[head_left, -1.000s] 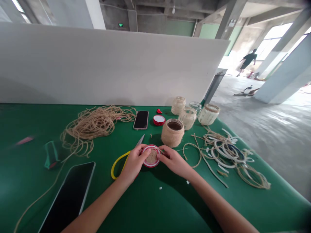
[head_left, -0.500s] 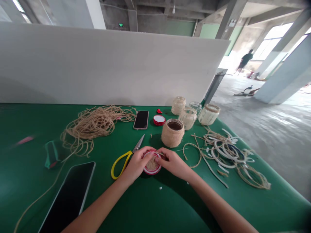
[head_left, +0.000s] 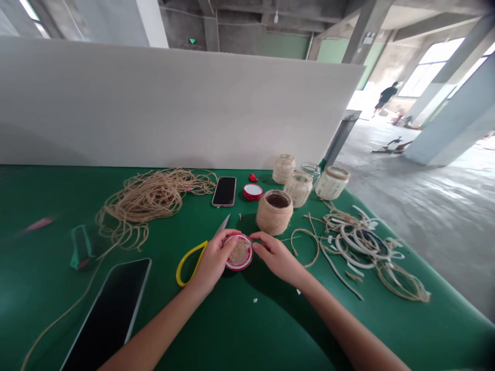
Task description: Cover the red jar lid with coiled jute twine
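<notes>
My left hand is closed on a red-rimmed jar lid, its thumb lying over the near face. Inside the white ring of the lid is a beige, twine-like filling. My right hand has its thumb and bent fingers at the lid's right edge; whether a strand is pinched there is too small to see. Scissors with yellow handles lie partly behind my left hand. Just beyond the lid stands a twine-wrapped jar.
Behind are several glass jars, red lids and a phone. A twine heap lies left, above a large tablet-like device. Loose twine and white strips lie right. A white board backs the green table.
The lid has shifted slightly left and tilted up with my left hand. My right hand's fingers have slid from over the lid's face back to its right edge.
</notes>
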The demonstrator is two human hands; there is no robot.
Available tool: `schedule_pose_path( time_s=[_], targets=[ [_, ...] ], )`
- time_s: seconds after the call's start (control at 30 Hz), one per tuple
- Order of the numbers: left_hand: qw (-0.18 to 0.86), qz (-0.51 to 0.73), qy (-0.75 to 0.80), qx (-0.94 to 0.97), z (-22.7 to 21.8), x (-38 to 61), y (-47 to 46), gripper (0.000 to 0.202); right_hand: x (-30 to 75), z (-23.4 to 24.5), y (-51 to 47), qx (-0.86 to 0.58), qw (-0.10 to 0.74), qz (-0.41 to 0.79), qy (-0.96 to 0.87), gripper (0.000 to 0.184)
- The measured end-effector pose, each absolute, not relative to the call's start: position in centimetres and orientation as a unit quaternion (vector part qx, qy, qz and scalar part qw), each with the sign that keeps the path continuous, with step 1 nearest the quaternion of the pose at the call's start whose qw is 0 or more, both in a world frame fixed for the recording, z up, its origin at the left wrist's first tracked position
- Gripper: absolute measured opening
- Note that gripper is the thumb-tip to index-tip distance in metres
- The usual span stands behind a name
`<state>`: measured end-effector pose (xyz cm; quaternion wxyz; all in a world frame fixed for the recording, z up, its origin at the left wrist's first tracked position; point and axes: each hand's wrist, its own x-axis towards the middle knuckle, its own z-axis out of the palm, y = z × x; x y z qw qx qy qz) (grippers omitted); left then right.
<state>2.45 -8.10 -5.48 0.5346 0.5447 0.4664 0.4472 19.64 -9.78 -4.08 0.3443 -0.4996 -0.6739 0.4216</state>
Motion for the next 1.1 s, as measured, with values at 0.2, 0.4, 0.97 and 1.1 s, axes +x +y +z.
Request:
schedule_pose_path(
  time_s=[0.2, 0.4, 0.97, 1.1],
  targets=[
    [0.499, 0.442, 0.482, 0.568, -5.3, 2.4, -8.2, 0.029, 19.6, -3.9, -10.0, -0.486, 0.308, 0.445, -0.686, 0.021],
    [0.490, 0.452, 0.473, 0.576, -5.2, 2.6, -8.3, 0.028, 19.4, -4.3, -10.2, -0.486, 0.294, 0.417, -0.710, 0.019],
    [0.631, 0.425, 0.415, 0.498, -4.6, 2.6, -8.5, 0.034, 19.7, -4.9, -9.7, -0.494, 0.352, 0.426, -0.672, 0.010],
    [0.646, 0.429, 0.397, 0.491, -4.5, 2.7, -8.6, 0.035, 19.7, -5.1, -9.6, -0.495, 0.377, 0.444, -0.645, 0.014]
  ],
)
